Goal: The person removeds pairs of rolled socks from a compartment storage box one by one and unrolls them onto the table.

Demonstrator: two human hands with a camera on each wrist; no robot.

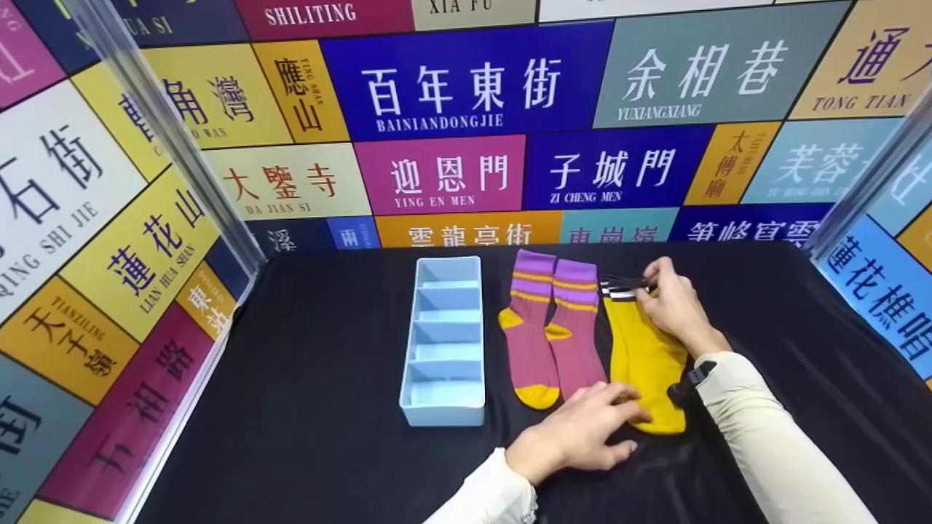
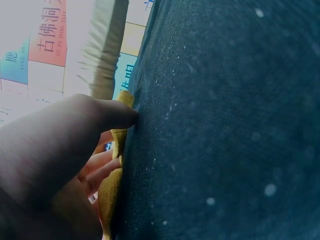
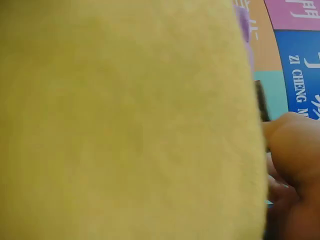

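Yellow socks (image 1: 641, 356) with black and white striped cuffs lie overlapped on the black cloth. My right hand (image 1: 673, 298) pinches the cuff end at the far right corner. Near the toe end, my left hand (image 1: 582, 429) rests with loosely bent fingers touching the yellow fabric and the thumb on the cloth. In the left wrist view, the thumb (image 2: 95, 117) stands in front of a strip of yellow sock (image 2: 110, 195). Yellow fabric (image 3: 130, 120) fills most of the right wrist view and hides much of the fingers.
A pair of pink and purple socks (image 1: 528, 342) with yellow heels lies flat left of the yellow ones. Further left stands a light blue box (image 1: 444, 416) with several compartments. Panels with printed signs (image 1: 466, 80) border the black-covered table (image 1: 313, 407).
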